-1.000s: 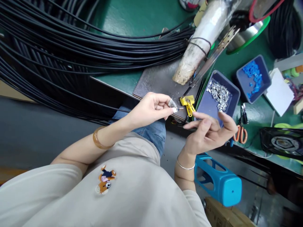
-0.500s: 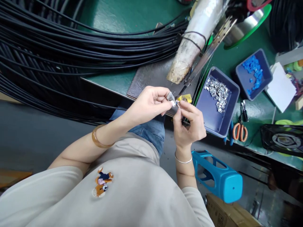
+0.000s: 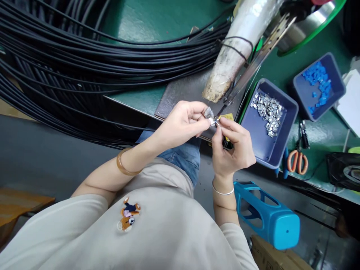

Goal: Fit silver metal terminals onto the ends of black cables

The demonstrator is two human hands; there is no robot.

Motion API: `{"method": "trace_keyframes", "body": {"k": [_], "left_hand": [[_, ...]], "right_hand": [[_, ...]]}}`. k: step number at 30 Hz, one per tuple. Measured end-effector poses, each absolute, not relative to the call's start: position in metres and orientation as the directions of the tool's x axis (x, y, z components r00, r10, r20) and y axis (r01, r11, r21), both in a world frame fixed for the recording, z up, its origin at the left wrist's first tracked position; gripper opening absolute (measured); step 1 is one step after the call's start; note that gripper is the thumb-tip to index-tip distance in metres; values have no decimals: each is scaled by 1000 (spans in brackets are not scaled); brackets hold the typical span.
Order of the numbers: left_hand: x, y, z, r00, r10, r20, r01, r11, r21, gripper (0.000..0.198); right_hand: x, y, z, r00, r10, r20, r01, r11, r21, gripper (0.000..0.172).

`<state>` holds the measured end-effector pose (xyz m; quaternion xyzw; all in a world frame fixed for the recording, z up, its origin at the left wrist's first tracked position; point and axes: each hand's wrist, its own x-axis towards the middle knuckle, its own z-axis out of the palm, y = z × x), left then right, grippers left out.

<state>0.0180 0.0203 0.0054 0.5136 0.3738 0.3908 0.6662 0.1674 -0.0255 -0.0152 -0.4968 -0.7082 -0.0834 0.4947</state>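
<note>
My left hand (image 3: pixel 184 123) is closed, thumb and forefinger pinching a small whitish piece (image 3: pixel 212 121) at the front edge of the bench. A crumpled grey scrap (image 3: pixel 208 112) sits against that forefinger. Facing it, my right hand (image 3: pixel 235 147) is also closed, its thumb and fingertips meeting at a tiny, thin, shiny bit (image 3: pixel 216 121) that touches the whitish piece. Both are too small to name. Just behind my right fingertips lies a yellow object (image 3: pixel 226 116), partly hidden. A blue-grey bin (image 3: pixel 254 144) of small silver metal parts (image 3: pixel 268 112) stands right of this hand.
Black cable coils (image 3: pixel 112 56) fill the left. A wrapped white tube (image 3: pixel 236 52) and a metal bar (image 3: pixel 258 60) slant over a dark plate (image 3: pixel 180 93). Orange-handled scissors (image 3: pixel 297 162) and a bin of blue pieces (image 3: pixel 300 88) lie right; a blue stool (image 3: pixel 284 228) stands below.
The whole view has shifted, so the bench and hands appear slightly farther right. Both hands keep the same pinch, fingertips together, with only slight movement.
</note>
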Motion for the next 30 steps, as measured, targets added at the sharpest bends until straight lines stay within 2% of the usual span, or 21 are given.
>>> {"method": "trace_keyframes", "body": {"k": [8, 19, 21, 24, 26, 28, 30], "left_hand": [[17, 21, 8, 413, 904, -106, -137, 177, 975, 12], [15, 23, 4, 449, 886, -120, -126, 195, 973, 10], [14, 22, 5, 464, 879, -110, -116, 183, 976, 9], [13, 20, 8, 510, 852, -116, -79, 180, 980, 10], [11, 19, 9, 539, 831, -136, -58, 197, 979, 11], [10, 18, 10, 560, 814, -153, -53, 220, 974, 11], [8, 18, 9, 584, 797, -154, -63, 234, 970, 8]], "right_hand": [[167, -26, -12, -26, 614, 789, 814, 471, -340, 11], [166, -27, -15, -19, 624, 781, 777, 501, -382, 14], [167, -29, -14, 16, 657, 753, 752, 489, -442, 13], [170, -35, -10, 151, 726, 670, 630, 452, -632, 15], [173, -41, -6, 250, 715, 653, 585, 426, -691, 16], [178, -46, -3, 242, 717, 654, 661, 372, -652, 17], [181, -50, 0, 107, 783, 613, 776, 319, -543, 20]]}}
